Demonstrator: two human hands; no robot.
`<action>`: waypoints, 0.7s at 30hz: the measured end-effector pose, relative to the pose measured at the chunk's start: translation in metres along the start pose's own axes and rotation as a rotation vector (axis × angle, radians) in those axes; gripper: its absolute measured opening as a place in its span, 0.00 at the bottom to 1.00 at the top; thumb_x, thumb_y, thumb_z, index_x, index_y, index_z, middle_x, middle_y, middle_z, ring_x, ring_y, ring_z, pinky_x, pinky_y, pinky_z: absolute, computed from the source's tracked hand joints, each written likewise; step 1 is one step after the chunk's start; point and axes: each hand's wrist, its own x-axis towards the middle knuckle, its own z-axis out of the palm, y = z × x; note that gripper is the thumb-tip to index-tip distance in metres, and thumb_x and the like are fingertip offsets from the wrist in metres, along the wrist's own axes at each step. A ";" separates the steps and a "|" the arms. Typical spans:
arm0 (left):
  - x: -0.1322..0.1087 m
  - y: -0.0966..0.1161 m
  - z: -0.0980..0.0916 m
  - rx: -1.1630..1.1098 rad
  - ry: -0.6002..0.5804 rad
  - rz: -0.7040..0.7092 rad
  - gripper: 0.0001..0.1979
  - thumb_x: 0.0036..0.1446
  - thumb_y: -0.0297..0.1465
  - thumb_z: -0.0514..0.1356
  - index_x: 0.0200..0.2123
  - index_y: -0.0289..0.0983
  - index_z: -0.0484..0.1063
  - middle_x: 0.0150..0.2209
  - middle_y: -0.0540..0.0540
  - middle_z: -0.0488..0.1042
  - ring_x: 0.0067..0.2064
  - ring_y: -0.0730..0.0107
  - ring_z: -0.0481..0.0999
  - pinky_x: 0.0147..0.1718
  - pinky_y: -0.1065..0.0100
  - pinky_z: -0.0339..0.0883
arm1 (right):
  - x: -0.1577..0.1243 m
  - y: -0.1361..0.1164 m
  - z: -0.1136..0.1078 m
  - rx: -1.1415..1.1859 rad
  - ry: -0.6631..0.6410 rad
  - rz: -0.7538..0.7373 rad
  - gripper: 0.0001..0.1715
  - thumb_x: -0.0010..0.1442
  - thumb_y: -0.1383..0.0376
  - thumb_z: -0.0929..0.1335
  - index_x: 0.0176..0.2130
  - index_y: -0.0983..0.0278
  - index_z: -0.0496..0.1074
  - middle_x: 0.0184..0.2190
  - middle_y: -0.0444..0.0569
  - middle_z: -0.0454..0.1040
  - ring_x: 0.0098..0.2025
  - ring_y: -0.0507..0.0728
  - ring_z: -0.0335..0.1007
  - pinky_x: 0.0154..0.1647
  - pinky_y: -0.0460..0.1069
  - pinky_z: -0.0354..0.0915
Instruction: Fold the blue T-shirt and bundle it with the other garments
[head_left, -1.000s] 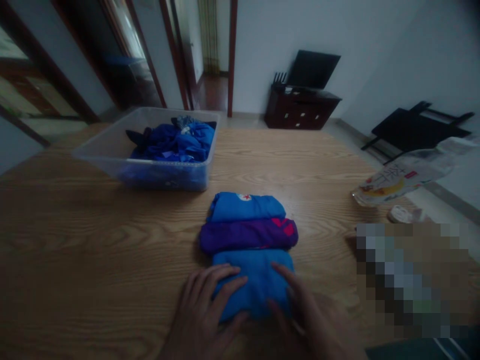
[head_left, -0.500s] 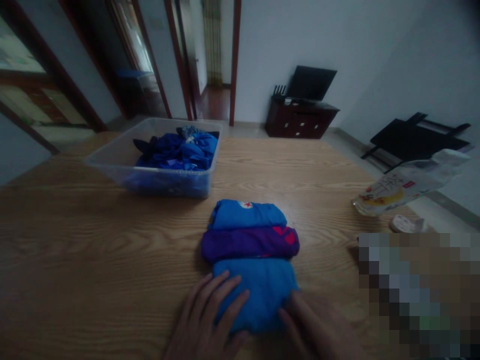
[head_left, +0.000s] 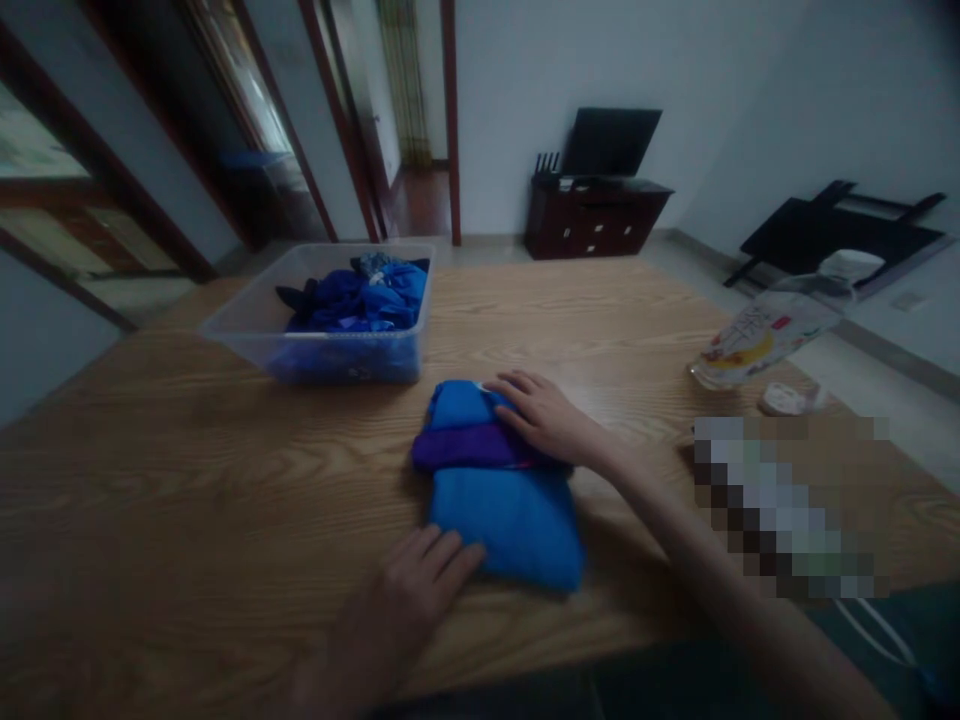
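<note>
A folded blue garment (head_left: 510,515) lies nearest me on the wooden table. Behind it are a folded purple garment (head_left: 461,447) and another folded blue garment (head_left: 456,403), all in a row and touching. My left hand (head_left: 420,575) rests at the near-left corner of the closest one, fingers lightly bent on its edge, thumb hidden. Farther forward, my right hand (head_left: 547,415) lies open across the right side of the back blue and purple garments, fingers stretched out to the left. It covers the red pattern on the purple one and most of the white badge.
A clear plastic bin (head_left: 247,315) holding crumpled blue clothes (head_left: 367,300) stands at the back left of the table (head_left: 570,310). On the right are a clear bottle (head_left: 772,325), a small pale object (head_left: 784,398) and a pixelated area. The table's near edge crosses below my hands.
My right hand has moved forward from the nearest blue garment onto the back two. My left hand has slid back to the nearest garment's corner. The view has shifted slightly.
</note>
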 end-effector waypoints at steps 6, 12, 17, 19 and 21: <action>0.000 0.018 0.007 -0.068 -0.042 -0.178 0.30 0.66 0.49 0.65 0.65 0.42 0.67 0.59 0.39 0.74 0.61 0.46 0.73 0.62 0.43 0.71 | -0.007 0.000 0.009 -0.083 -0.059 0.095 0.38 0.78 0.46 0.58 0.76 0.62 0.59 0.62 0.63 0.72 0.61 0.68 0.71 0.66 0.62 0.65; 0.028 0.008 -0.005 -0.150 -0.018 -0.331 0.31 0.68 0.57 0.59 0.61 0.39 0.68 0.57 0.37 0.72 0.61 0.44 0.71 0.63 0.38 0.68 | -0.065 -0.028 -0.002 -0.330 0.003 0.231 0.36 0.79 0.49 0.54 0.71 0.69 0.64 0.56 0.69 0.77 0.53 0.71 0.76 0.53 0.62 0.71; 0.049 -0.030 -0.010 -0.280 0.050 -0.336 0.27 0.74 0.50 0.55 0.64 0.38 0.62 0.64 0.36 0.66 0.69 0.51 0.66 0.69 0.43 0.64 | -0.112 -0.070 0.009 -0.438 0.099 0.274 0.38 0.79 0.47 0.53 0.62 0.74 0.71 0.51 0.76 0.79 0.43 0.72 0.81 0.40 0.63 0.75; 0.051 -0.038 -0.005 -0.286 0.072 -0.325 0.31 0.73 0.50 0.56 0.69 0.38 0.56 0.70 0.33 0.61 0.73 0.51 0.62 0.71 0.43 0.61 | -0.121 -0.084 0.012 -0.383 0.137 0.277 0.38 0.78 0.46 0.54 0.60 0.74 0.71 0.51 0.75 0.79 0.43 0.72 0.82 0.41 0.63 0.76; 0.052 -0.040 -0.003 -0.225 0.106 -0.299 0.35 0.73 0.50 0.57 0.73 0.38 0.51 0.75 0.31 0.53 0.77 0.48 0.54 0.74 0.39 0.54 | -0.126 -0.088 0.008 -0.274 0.128 0.255 0.35 0.79 0.47 0.55 0.57 0.71 0.72 0.50 0.70 0.80 0.46 0.71 0.81 0.44 0.64 0.77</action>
